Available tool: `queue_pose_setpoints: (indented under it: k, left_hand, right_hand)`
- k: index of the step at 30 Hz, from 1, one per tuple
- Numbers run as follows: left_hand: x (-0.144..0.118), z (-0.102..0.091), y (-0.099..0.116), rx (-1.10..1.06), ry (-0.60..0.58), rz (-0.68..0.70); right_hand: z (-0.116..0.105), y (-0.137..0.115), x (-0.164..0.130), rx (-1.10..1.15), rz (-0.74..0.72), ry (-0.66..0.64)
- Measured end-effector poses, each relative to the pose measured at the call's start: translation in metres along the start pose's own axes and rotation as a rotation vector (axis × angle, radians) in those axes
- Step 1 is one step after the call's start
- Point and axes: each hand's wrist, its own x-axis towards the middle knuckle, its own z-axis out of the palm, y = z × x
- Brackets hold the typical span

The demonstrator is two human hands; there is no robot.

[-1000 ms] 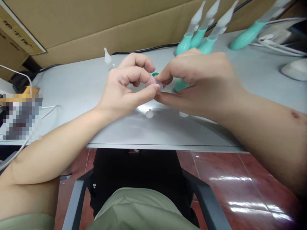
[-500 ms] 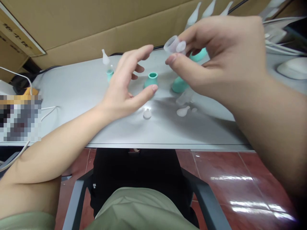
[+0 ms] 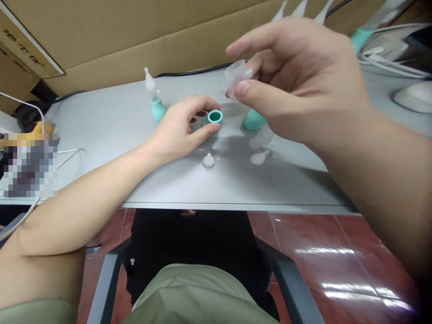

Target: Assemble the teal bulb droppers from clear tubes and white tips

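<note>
The thumb and fingers of my left hand are around an open-necked teal rubber bulb on the table. My right hand is raised to the right of it, pinching a clear plastic cup-shaped tube with a small side stub; its index finger is stretched out above the tube. Below the bulb lies a small white round cap. Under my right hand are another teal bulb, a clear tube piece and a white teardrop nozzle tip.
An assembled nasal aspirator stands left of my left hand. Several white tips show behind my right hand. A white mouse and cables lie at the right, a cardboard wall rises at the back, and the table edge is in front.
My left hand has lowered and closed round the teal bulb, which now tilts toward me. My right hand still holds the clear tube, now turned more upright, with its index finger lifted away.
</note>
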Motion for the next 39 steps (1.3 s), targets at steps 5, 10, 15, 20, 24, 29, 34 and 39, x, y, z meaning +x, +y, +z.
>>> queue_pose_setpoints:
  k: [5,10,15,20,24,29,34,39]
  left_hand:
    - [0.001,0.003,-0.004,-0.23,0.006,-0.091]
    - [0.0,-0.005,0.006,-0.325,0.012,-0.244]
    - [-0.004,-0.011,0.018,-0.482,-0.056,-0.33]
    - [-0.007,-0.013,0.022,-0.561,-0.125,-0.338]
    - [-0.007,-0.014,0.029,-0.516,-0.16,-0.248]
    - [-0.007,-0.013,0.032,-0.45,-0.161,-0.213]
    - [-0.007,-0.012,0.036,-0.387,-0.168,-0.176]
    - [-0.007,-0.013,0.038,-0.336,-0.191,-0.175]
  right_hand:
    - [0.001,-0.002,0.001,0.1,0.009,-0.028]
    - [0.007,-0.004,0.006,0.268,0.089,-0.001]
    - [0.006,-0.001,0.009,0.376,0.138,0.017]
    - [0.004,0.001,0.01,0.324,0.161,-0.037]
    - [0.007,0.001,0.01,0.373,0.174,-0.07]
    - [0.008,0.003,0.009,0.397,0.177,-0.083]
    - [0.004,0.012,0.011,0.335,0.18,-0.119]
    - [0.002,0.017,0.013,0.314,0.191,-0.135]
